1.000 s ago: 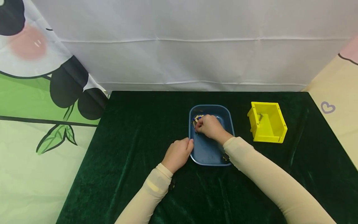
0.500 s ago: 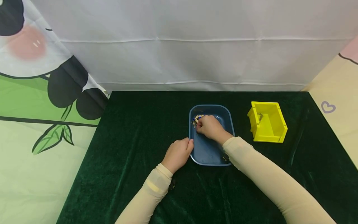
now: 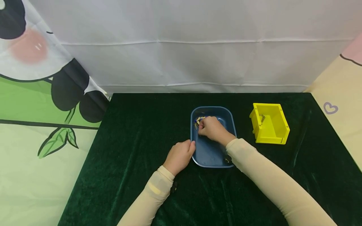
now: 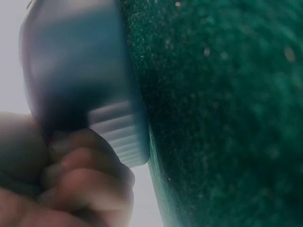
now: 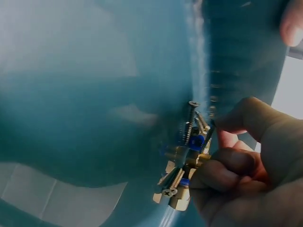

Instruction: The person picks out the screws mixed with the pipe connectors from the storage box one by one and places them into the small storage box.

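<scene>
A blue plastic tray (image 3: 210,153) stands on the green cloth, with my left hand (image 3: 179,156) at its left rim. In the left wrist view the fingers (image 4: 90,177) are curled at the tray wall (image 4: 75,61). My right hand (image 3: 213,128) is inside the tray by the left side. Seen from the right wrist, its thumb and index finger pinch the top of a thin dark screw (image 5: 209,135), the other fingers curled. Beside it lie several screws (image 5: 191,120) and brass fittings (image 5: 180,201) with blue bands, partly hidden by the hand.
To the right of the tray stands a yellow bin (image 3: 272,138) with a few small screws (image 3: 263,118) at its left side. Dark green velvet (image 3: 141,125) covers the table. A pale hanging cloth (image 3: 183,62) rises behind the far edge.
My right hand has shifted very slightly, with its fingertips drawn a little to the right and nearer the palm. The left hand stays at the tray rim.
</scene>
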Tool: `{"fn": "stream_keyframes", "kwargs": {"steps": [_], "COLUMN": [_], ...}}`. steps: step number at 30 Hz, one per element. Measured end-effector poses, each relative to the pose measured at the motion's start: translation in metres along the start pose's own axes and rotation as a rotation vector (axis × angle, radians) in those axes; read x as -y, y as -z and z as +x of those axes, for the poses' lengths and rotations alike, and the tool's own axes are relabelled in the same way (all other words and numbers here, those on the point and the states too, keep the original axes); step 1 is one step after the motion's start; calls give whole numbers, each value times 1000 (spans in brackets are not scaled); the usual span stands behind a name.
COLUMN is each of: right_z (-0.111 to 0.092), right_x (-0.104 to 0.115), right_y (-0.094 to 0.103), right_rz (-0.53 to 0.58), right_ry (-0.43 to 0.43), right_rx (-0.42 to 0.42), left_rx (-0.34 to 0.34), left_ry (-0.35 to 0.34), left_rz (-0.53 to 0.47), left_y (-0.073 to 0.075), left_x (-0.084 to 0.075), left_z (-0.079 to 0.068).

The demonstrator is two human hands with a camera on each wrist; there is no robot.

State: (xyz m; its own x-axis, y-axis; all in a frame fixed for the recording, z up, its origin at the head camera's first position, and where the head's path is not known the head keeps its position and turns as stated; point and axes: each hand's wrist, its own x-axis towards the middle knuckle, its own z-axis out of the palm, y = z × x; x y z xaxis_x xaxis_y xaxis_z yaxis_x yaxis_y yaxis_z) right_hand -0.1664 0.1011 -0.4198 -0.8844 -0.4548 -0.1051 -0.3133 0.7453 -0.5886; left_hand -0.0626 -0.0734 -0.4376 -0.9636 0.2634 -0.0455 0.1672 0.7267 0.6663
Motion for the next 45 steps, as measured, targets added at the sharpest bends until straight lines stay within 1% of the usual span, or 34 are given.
{"fn": "stream_keyframes", "kwargs": {"steps": [5, 16, 21, 24, 28, 33, 36, 45], "right_z": [-5, -10, -15, -23, -34, -46, -52, -66], "right_x": [0, 12, 17, 21, 22, 16, 8, -13], "right_y": [5, 23, 39, 53, 70, 85, 91, 99], "right_rz": [61, 73, 118, 167, 221, 207, 188, 246], "right_ry": [14, 58, 30, -2, -34, -27, -14, -4], "right_rx": [-60, -177, -206, -211, -249, -314, -337, -342], "left_rx": [5, -11, -15, -13, -16, -13, -12, -8], "left_ry": [-7, -17, -16, -14, -5, 1, 5, 13], "left_rz": [-16, -12, -2, -2, 0, 5, 2, -8], "left_y": [-1, 0, -1, -1, 0, 1, 1, 1], "left_x": [1, 0, 0, 0, 0, 2, 2, 4], "left_z": [-1, -1, -1, -1, 0, 0, 0, 1]}}
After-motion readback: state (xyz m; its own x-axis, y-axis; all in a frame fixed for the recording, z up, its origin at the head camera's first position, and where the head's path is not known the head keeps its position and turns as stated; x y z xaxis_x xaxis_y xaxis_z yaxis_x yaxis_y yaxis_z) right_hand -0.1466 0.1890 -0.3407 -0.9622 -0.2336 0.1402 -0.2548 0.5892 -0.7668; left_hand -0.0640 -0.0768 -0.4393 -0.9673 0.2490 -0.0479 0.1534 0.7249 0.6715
